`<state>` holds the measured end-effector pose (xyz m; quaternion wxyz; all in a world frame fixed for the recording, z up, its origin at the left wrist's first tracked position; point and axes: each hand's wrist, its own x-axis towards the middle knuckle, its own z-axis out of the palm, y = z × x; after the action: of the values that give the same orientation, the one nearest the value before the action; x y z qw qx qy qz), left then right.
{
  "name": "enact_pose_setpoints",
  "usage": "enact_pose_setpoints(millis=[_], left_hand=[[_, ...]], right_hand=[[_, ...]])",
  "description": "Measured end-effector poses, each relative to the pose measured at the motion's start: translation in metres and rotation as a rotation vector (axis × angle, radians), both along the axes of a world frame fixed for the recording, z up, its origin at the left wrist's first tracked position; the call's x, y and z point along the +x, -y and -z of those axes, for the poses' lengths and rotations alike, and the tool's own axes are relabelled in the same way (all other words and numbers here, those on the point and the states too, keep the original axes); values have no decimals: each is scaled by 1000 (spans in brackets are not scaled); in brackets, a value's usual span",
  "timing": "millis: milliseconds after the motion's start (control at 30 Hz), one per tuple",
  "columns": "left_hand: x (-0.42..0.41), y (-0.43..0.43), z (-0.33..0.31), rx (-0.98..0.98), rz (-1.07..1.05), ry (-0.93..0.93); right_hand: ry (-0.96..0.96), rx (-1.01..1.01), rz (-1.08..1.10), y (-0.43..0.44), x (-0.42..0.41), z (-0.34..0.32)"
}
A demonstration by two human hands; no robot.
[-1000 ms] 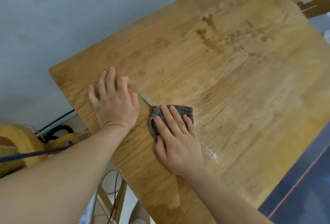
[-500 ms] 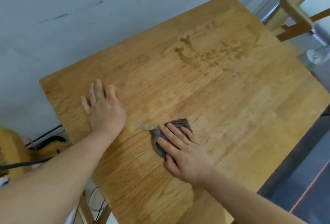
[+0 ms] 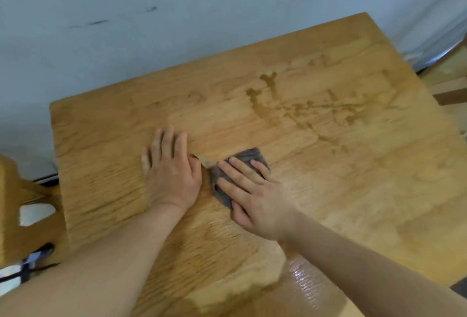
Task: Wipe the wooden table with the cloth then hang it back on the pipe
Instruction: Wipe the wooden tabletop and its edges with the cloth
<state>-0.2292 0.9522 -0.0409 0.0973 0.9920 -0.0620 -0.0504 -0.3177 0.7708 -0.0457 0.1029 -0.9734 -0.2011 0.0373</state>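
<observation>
The wooden table (image 3: 353,190) fills most of the view, with dark wet streaks (image 3: 290,106) toward its far side and a wet sheen near the front edge. A small grey cloth (image 3: 250,156) lies flat near the table's middle. My right hand (image 3: 255,197) presses down on it with the fingers spread, covering most of it. A pale tag on the cloth's left corner reaches the thumb of my left hand (image 3: 171,170). That hand lies palm-down on the bare wood just left of the cloth and holds nothing. No pipe is in view.
A grey wall (image 3: 177,25) runs along the table's far edge. A wooden chair (image 3: 17,203) stands off the left edge with cables below it. Another wooden chair (image 3: 452,89) is at the far right.
My right hand has slid the cloth left until it meets my left hand, which has shifted toward the table's middle. The view has tilted, showing more of the near edge.
</observation>
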Motion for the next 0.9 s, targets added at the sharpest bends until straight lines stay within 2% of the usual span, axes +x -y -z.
enact_pose_setpoints(millis=[33, 67, 100, 167, 267, 333, 433, 500, 600, 700, 800, 867, 900], left_hand=[[0, 0, 0, 1, 0, 0], [1, 0, 0, 2, 3, 1], [4, -1, 0, 2, 4, 6], [7, -1, 1, 1, -3, 23], [7, 1, 0, 2, -3, 38], [7, 1, 1, 5, -6, 44], [7, -2, 2, -3, 10, 51], [6, -3, 3, -9, 11, 56], [7, -1, 0, -6, 4, 33], [8, -2, -2, -13, 3, 2], [9, -3, 0, -10, 18, -32], [10, -3, 1, 0, 25, -34], [9, -4, 1, 0, 25, -31]], right_hand=[[10, -33, -117, 26, -6, 1], [12, -66, -139, 51, -4, 1], [4, -77, -70, 69, 6, 1], [5, -43, 214, 77, 43, -1], [27, -19, 490, 31, 105, -2], [-11, 9, 469, -12, 129, 0], [-36, 43, 285, -51, 110, 1], [-27, 92, 177, -45, 70, -1], [-10, 29, 94, 3, 25, -4], [-15, -45, 297, 45, 49, -6], [3, -58, 574, 27, 114, -2], [8, -40, 636, -9, 146, 2], [19, -28, 599, -27, 151, 3]])
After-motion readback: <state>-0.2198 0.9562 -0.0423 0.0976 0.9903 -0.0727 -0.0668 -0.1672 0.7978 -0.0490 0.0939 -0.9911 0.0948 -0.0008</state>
